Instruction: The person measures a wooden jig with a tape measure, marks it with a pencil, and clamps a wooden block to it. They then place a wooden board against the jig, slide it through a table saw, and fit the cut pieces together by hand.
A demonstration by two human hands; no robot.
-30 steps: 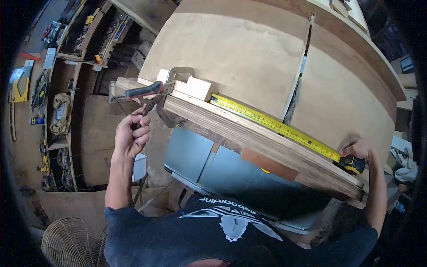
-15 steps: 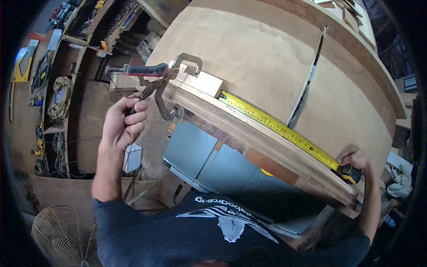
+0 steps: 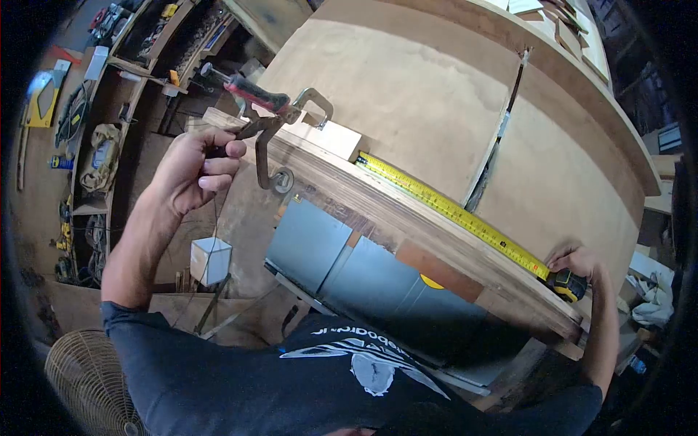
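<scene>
My left hand (image 3: 200, 168) is closed on the lower handle of a locking C-clamp (image 3: 263, 138) with a red and black grip. The clamp's upper jaw reaches over a small pale wood block (image 3: 331, 138) at the edge of the workbench (image 3: 378, 80); its lower jaw, with a round pad, hangs below beside the edge. From the block, a yellow tape measure blade (image 3: 451, 209) runs along the edge to its black and yellow case (image 3: 567, 285). My right hand (image 3: 576, 260) is closed at the case, its fingertips on the blade's end nearest the case.
Grey panels (image 3: 378, 291) stand under the bench edge. Shelves (image 3: 120, 138) with tools are on the left, and a wire fan guard (image 3: 91, 381) is at the lower left. A white box (image 3: 211, 260) sits below my left hand. Wood offcuts (image 3: 563, 29) lie at the far right.
My left hand has shifted slightly, its forearm swinging left, and the clamp has tilted so its handle end points higher. My right hand and the tape measure stay nearly in place.
</scene>
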